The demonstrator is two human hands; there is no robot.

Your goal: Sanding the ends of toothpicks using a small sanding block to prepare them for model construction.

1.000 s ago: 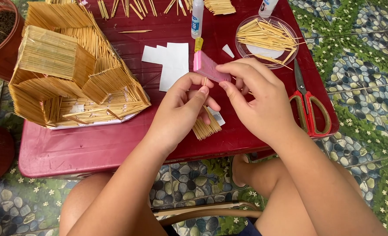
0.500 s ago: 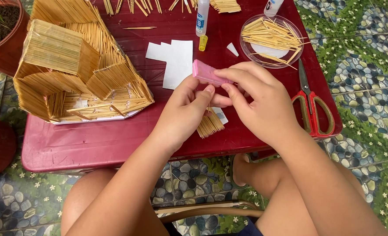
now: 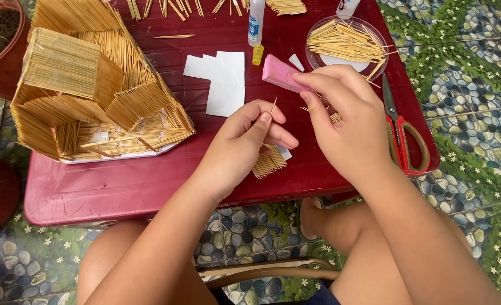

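One toothpick pinched, pink block in my other hand

Head view: my left hand (image 3: 245, 141) closes thumb and forefinger on a single toothpick (image 3: 273, 105) at frame centre, over the red worktop (image 3: 120, 186); my right hand (image 3: 346, 121) grips a pink block (image 3: 279, 72) just right of it. The toothpick house (image 3: 92, 90) at upper left looks largely built, though loose sticks fill the dish (image 3: 346, 42) and a small bundle (image 3: 268, 162) lies under my hands. Since the earlier frame my hands have parted and the toothpick now shows.
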